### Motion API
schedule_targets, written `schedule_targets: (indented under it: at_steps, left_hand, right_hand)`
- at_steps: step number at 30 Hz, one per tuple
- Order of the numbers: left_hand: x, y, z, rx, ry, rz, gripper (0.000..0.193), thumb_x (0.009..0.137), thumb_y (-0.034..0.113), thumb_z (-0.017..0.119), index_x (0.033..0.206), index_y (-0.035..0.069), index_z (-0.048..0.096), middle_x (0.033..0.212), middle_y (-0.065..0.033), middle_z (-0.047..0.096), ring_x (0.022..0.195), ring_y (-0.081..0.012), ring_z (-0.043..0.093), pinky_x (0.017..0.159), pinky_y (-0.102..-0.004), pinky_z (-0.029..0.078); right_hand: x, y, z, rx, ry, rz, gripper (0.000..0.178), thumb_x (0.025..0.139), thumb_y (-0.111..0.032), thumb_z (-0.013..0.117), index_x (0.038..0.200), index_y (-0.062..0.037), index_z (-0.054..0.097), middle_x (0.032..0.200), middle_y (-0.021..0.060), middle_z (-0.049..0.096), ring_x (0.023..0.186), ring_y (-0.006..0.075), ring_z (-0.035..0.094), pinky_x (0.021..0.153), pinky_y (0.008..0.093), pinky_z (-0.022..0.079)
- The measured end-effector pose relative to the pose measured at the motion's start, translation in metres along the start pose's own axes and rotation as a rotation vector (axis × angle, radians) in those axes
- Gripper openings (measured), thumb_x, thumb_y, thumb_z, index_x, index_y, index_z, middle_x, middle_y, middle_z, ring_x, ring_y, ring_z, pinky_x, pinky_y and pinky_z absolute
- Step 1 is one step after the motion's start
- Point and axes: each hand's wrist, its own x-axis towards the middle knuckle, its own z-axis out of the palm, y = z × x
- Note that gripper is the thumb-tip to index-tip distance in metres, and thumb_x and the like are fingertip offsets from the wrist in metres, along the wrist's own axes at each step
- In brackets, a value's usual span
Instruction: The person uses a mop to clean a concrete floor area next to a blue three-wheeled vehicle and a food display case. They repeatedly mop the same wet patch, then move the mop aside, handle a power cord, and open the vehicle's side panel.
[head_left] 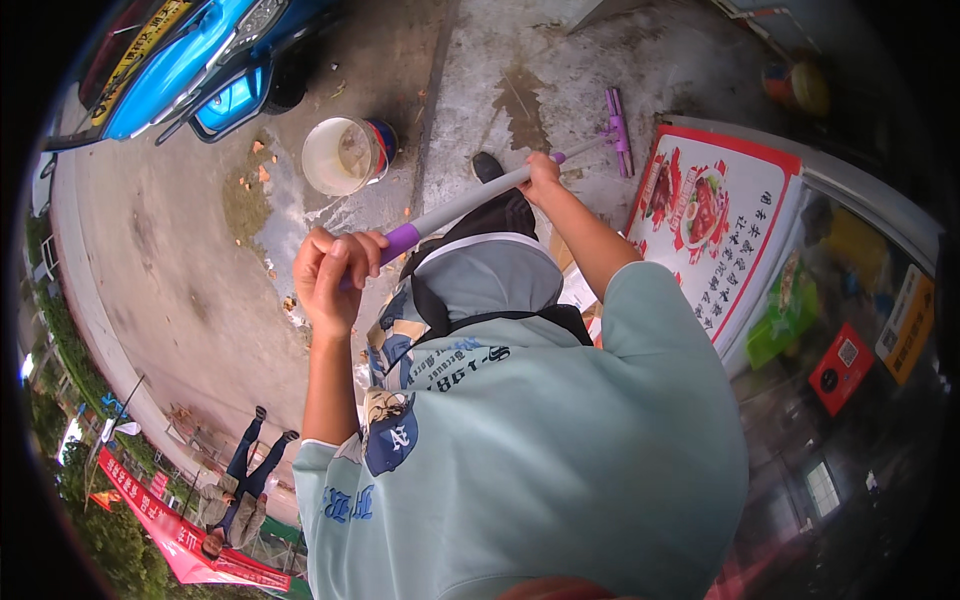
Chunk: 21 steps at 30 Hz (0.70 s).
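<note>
A mop (pixel 462 208) with a grey pole, a purple grip and a narrow purple head slants across in front of me. My left hand (pixel 335 275) is closed round the purple grip at its near end. Farther along the pole, my right hand (pixel 541 178) is wrapped round it. Beyond that hand the pole runs to the purple mop head (pixel 618 132), which is down at the concrete floor, to the right of a wet patch (pixel 522 105). What lies under the head is hidden.
An open white bucket (pixel 338 158) stands on the floor, left of the pole. A blue vehicle (pixel 200 65) is parked at the far left. On my right is a stall with a food poster (pixel 700 215). Another person (pixel 240 490) stands at lower left near a red canopy (pixel 175 535).
</note>
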Motion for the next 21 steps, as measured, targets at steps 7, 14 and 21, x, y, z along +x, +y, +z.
schedule_targets:
  at_steps: [7,14,21]
  left_hand:
    - [0.026,-0.019,0.018,-0.201,0.215,-0.019,0.023,0.098,0.023,0.043,0.077,0.012,0.042,0.047,-0.0004,0.028,0.047,-0.0154,0.031,0.068,-0.0376,0.04]
    - [0.009,0.064,-0.037,-0.27,0.413,0.037,0.035,0.095,0.021,0.048,0.064,0.016,0.031,0.047,0.0013,0.028,0.048,-0.0123,0.03,0.067,-0.0323,0.036]
    - [-0.025,0.091,-0.076,-0.031,0.498,0.118,0.027,0.099,0.013,0.049,0.075,0.013,0.038,0.051,-0.0003,0.034,0.048,-0.0124,0.037,0.066,-0.0342,0.043]
  right_hand:
    - [0.025,-0.007,0.01,0.024,0.018,0.083,0.017,0.09,-0.017,0.054,0.105,-0.0097,0.053,0.089,0.0085,0.056,0.074,0.0201,0.057,0.054,0.0353,0.046]
    - [-0.044,0.076,0.111,0.04,0.025,0.178,0.022,0.088,-0.016,0.052,0.108,-0.0086,0.053,0.097,0.0119,0.059,0.079,0.0245,0.058,0.062,0.0407,0.049]
    - [-0.081,0.112,0.128,-0.023,-0.13,0.208,0.027,0.086,-0.016,0.055,0.109,-0.0026,0.052,0.096,0.015,0.059,0.077,0.0268,0.06,0.06,0.044,0.051]
